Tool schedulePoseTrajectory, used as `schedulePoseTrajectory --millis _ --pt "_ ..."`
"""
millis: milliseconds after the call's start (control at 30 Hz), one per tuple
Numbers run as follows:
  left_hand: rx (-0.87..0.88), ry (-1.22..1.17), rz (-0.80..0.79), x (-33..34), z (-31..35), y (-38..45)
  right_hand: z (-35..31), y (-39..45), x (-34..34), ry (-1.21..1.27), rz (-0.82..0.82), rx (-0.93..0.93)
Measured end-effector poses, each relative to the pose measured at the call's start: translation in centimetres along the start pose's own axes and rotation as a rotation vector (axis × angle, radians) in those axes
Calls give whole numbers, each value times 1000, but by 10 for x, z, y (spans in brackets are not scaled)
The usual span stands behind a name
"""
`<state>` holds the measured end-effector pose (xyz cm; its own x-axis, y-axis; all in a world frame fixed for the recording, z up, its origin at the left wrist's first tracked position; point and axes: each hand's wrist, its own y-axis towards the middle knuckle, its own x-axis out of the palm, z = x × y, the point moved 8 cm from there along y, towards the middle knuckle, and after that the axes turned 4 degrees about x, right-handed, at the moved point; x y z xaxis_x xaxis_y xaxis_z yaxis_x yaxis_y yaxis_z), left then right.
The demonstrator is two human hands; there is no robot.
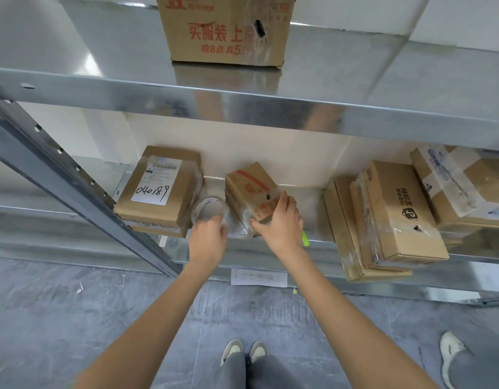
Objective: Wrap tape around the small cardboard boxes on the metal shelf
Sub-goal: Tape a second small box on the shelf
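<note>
A small cardboard box (249, 186) with red print stands tilted on the metal shelf (312, 209), clear tape shining along its near end. My right hand (282, 223) grips that near end, thumb on the left side and fingers over the top. Just left of the box, my left hand (207, 240) holds a roll of clear tape (210, 210), with its open core facing me. The tape strip between roll and box is too clear to make out.
A labelled flat box (161, 189) marked 040189 lies at the left. Several taped boxes (394, 217) are stacked at the right. A large printed carton (225, 29) sits on the upper shelf. A green object (305, 238) lies behind my right wrist. Another person's shoe (450, 352) is at lower right.
</note>
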<state>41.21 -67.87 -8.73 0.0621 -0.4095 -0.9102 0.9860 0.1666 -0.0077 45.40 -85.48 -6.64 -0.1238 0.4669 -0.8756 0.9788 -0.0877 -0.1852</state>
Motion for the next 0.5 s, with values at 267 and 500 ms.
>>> schedulePoseTrajectory --millis 267,500 --pt "-12 260 -215 28 -20 31 28 -4 -10 63 114 27" --pt "346 -123 155 -14 53 56 32 -1 -6 -159 100 6"
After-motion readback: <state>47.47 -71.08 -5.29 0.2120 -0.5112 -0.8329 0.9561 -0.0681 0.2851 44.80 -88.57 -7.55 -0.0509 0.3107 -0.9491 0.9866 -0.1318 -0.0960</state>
